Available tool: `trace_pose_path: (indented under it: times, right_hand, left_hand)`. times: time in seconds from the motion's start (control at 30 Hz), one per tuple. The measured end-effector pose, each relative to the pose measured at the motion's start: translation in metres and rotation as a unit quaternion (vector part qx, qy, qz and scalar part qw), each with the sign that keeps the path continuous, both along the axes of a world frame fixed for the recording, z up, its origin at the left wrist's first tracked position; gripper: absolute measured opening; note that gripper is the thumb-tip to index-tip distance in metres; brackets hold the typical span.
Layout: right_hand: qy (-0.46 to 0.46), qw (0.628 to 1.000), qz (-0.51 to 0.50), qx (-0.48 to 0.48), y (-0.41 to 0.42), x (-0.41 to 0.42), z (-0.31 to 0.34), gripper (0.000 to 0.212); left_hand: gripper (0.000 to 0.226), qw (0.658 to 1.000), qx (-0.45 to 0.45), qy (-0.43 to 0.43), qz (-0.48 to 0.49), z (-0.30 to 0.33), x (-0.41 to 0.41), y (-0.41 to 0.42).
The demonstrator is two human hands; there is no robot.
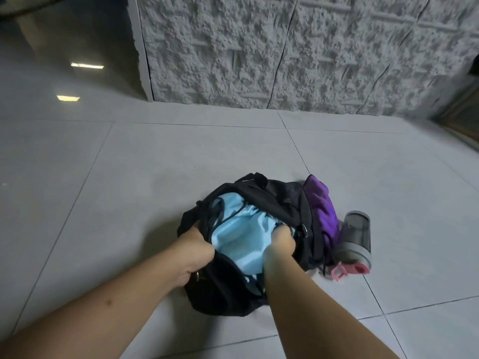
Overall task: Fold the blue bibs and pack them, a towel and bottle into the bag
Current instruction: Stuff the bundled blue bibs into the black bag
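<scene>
A black bag (274, 198) lies open on the tiled floor, its mouth facing me. Light blue fabric, the blue bibs (241, 239), fills the opening. My left hand (191, 252) grips the bag's left rim, fingers closed over the edge. My right hand (281, 242) is pushed down into the opening on the right side of the blue fabric, fingers hidden inside. A purple towel (322, 211) lies bunched against the bag's right side. Just right of it a grey translucent bottle (356, 237) with a pink lid lies on its side on the floor.
A rough grey stone-textured wall (285, 53) rises a short way behind the bag. Pale floor tiles (129, 164) spread left and in front. A dark doorway edge shows at the far right.
</scene>
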State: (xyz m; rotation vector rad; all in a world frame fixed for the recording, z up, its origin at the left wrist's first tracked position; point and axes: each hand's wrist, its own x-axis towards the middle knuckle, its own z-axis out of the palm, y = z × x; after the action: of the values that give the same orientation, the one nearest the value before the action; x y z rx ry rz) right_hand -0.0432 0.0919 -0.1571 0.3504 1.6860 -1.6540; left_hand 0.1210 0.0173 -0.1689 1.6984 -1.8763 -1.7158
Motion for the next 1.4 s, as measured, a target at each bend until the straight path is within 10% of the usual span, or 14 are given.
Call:
trace_pose_path:
  times: [0.43, 0.53, 0.63, 0.7, 0.8, 0.9, 1.07, 1.17, 1.27, 1.4]
  right_hand:
    - [-0.114, 0.953, 0.277, 0.045, 0.020, -0.007, 0.008, 0.046]
    - [-0.117, 0.951, 0.285, 0.022, 0.024, -0.004, 0.008, 0.049]
    - [-0.081, 0.949, 0.303, 0.009, 0.028, -0.004, 0.005, 0.052]
    - [-0.032, 0.945, 0.317, 0.072, 0.031, -0.004, 0.004, 0.062]
    - [0.010, 0.921, 0.369, 0.127, 0.042, -0.010, -0.002, 0.084]
    - [0.142, 0.842, 0.472, 0.217, 0.054, -0.011, -0.002, 0.068]
    - [0.345, 0.567, 0.676, 0.321, 0.078, 0.003, 0.002, 0.050]
    - [0.444, 0.491, 0.700, 0.269, 0.090, 0.006, -0.003, 0.032]
    - [0.452, 0.509, 0.715, 0.157, 0.098, 0.010, 0.000, 0.017]
    - [0.271, 0.650, 0.708, 0.046, 0.107, 0.003, 0.034, 0.023]
  left_hand:
    - [0.071, 0.993, -0.117, -0.020, -0.007, 0.007, 0.009, 0.002]
    - [0.049, 0.909, -0.407, 0.036, 0.082, 0.050, 0.007, 0.014]
    - [0.041, 0.839, -0.519, 0.103, -0.127, 0.077, -0.009, 0.052]
    - [0.061, 0.861, -0.418, -0.046, -0.286, 0.065, -0.030, 0.070]
    - [0.114, 0.808, -0.382, -0.257, -0.367, 0.037, -0.056, 0.081]
    - [0.124, 0.788, -0.398, -0.297, -0.364, 0.028, -0.071, 0.079]
    - [0.106, 0.756, -0.460, -0.288, -0.366, 0.018, -0.084, 0.064]
    - [0.111, 0.726, -0.489, -0.279, -0.395, 0.008, -0.086, 0.055]
    - [0.112, 0.698, -0.513, -0.272, -0.419, 0.001, -0.087, 0.046]
    - [0.095, 0.653, -0.502, -0.252, -0.508, -0.009, -0.065, 0.026]
